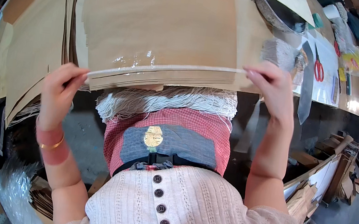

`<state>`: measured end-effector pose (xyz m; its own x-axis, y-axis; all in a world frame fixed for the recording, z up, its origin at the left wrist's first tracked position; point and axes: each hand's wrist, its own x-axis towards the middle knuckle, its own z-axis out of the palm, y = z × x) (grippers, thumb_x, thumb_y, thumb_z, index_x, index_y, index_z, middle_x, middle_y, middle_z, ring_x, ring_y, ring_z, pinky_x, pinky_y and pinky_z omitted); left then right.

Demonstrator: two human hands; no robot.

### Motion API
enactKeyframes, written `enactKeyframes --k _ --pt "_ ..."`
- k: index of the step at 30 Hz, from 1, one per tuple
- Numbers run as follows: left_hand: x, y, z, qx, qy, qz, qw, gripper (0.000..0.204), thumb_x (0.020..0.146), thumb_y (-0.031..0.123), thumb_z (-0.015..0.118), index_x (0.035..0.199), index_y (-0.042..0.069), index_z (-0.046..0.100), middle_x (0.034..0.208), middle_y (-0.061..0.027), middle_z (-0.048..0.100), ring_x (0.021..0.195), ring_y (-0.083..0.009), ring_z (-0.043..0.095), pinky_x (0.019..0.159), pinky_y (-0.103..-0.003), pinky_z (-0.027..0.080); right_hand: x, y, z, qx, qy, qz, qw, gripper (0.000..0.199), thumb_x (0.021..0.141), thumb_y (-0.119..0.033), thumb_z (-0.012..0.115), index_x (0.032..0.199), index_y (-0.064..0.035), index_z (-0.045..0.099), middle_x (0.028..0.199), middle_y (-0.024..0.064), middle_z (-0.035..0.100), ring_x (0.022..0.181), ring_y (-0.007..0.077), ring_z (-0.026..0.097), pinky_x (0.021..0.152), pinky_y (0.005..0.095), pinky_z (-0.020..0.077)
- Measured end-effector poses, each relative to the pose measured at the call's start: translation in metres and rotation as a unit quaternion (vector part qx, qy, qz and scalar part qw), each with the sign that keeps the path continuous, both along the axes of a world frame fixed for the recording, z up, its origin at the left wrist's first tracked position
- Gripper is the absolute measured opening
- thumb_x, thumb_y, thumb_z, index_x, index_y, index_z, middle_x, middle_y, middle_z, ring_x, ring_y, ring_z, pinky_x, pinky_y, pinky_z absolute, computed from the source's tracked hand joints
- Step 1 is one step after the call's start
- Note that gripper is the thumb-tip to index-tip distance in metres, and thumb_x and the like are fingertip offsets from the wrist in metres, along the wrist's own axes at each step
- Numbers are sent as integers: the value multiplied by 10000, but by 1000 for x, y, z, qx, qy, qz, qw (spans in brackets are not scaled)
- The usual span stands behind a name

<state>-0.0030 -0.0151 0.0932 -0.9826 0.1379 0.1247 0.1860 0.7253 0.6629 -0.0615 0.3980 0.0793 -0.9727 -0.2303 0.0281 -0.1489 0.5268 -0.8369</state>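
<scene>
cream top foremost, the left hand and right hand pinch white cord stretched between them.

The left hand and the right hand are hanging in front, well apart. On both, the fingers are pinching. The left arm and the right arm are pointing forward, one on each side.
</scene>
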Motion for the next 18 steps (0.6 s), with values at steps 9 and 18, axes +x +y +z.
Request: enactKeyframes --k 9,18 --pt "-26 -14 -100 64 -23 85 994 80 789 37 677 834 -29 674 727 -64 623 661 -112 577 606 -245 451 -38 -14 -88 66 -40 -52 996 103 719 -87 708 769 -7 668 641 74 597 617 154 576 611 270 477" --pt "-22 6 -89 -210 191 66 956 136 738 32 689 866 7 649 854 -82 587 828 -252 570 702 -330 460 -38 -11 -75 -39 -151 -59 986 182 731 -6 651 687 -43 479 603 -5 461 588 94 525 525 231 412"
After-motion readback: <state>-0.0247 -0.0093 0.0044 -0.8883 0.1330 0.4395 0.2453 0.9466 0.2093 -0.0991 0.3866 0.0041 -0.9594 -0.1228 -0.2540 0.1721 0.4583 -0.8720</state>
